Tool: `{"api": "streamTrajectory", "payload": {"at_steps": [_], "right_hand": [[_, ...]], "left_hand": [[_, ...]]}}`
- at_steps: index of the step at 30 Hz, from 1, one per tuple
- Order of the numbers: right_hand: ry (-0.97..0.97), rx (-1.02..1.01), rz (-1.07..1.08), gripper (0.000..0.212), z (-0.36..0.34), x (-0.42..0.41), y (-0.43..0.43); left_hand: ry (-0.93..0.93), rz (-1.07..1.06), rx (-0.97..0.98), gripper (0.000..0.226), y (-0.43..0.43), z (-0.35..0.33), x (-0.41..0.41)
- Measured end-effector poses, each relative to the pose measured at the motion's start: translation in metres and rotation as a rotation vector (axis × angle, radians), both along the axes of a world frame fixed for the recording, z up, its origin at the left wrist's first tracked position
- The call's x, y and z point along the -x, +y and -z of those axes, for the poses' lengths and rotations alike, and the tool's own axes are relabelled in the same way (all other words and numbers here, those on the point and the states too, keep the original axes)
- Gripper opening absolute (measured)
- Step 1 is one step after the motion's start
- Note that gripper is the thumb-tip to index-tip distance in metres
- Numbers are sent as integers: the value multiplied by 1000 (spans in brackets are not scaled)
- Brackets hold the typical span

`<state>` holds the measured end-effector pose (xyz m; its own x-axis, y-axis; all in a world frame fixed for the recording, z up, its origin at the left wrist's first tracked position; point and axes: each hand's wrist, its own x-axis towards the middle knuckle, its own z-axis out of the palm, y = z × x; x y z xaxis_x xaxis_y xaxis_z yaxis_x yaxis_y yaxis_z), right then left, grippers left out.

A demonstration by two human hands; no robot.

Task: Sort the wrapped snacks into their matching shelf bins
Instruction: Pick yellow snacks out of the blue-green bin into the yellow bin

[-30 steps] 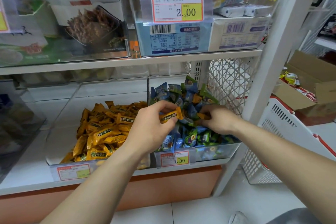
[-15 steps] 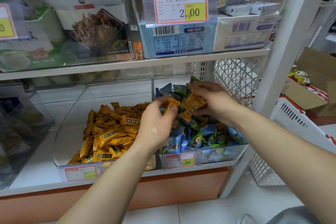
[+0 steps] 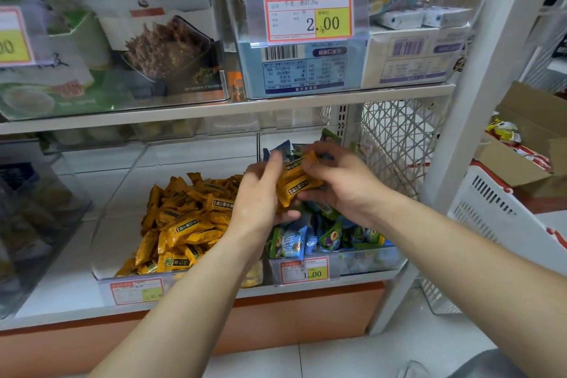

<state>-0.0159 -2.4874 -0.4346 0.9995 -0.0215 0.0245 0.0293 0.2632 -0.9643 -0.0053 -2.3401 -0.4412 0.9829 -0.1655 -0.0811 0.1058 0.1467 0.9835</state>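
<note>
head view. both hands are meeting above the near left corner of the right bin (image 3: 372,261), close to the wall it shares with the left bin (image 3: 122,193). the left hand (image 3: 260,196) is grasping the held packs (image 3: 296,184), a small bundle in orange wrappers, with its fingers reaching up along their left side and its thumb tucking in below. the right hand (image 3: 343,190) is closing its grip on the same bundle from the right, its fingers curling over the top pack. at least two packs are showing, tilted, with their dark labels facing the camera. the bundle is hanging clear above the blue packs (image 3: 322,233), a mix of blue and green wrappers filling the right bin. a heap (image 3: 184,224) of matching orange packs is lying in the left bin. each bin is carrying a price tag (image 3: 303,270) on its front. both bins are sitting on the lower shelf (image 3: 61,294). a white basket (image 3: 497,215) and a box (image 3: 534,132) are standing to the right of the rack.
</note>
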Motion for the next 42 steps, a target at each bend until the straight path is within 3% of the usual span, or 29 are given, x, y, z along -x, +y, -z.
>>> {"api": "streamTrajectory", "payload": {"at_steps": [3, 11, 16, 21, 25, 28, 32, 38, 42], "right_hand": [[-60, 80, -68, 10, 2, 3, 4], [-173, 480, 33, 30, -1, 0, 12], [-224, 727, -42, 45, -9, -2, 10], [-185, 723, 263, 30, -11, -10, -31], [-80, 892, 414, 25, 0, -15, -70], [-9, 1073, 344, 36, 11, -22, -82], [122, 1295, 21, 39, 24, -37, -78], [210, 1425, -33, 22, 32, -45, -78], [209, 1390, -100, 7, 33, -51, -79]], "left_hand": [[-29, -21, -23, 38, 4, 2, 1], [-83, -20, -64, 22, 19, -4, 3], [-319, -141, -411, 20, 50, -6, -11], [-438, -257, -867, 40, 100, -4, -35], [-505, -238, -1126, 56, 93, -2, -34], [-675, -181, -1059, 47, 59, -4, -18], [-771, 77, -987, 43, 6, 8, 3], [-612, 282, -973, 59, -42, 29, -9], [-528, 409, -1036, 52, -62, 32, -29]]}}
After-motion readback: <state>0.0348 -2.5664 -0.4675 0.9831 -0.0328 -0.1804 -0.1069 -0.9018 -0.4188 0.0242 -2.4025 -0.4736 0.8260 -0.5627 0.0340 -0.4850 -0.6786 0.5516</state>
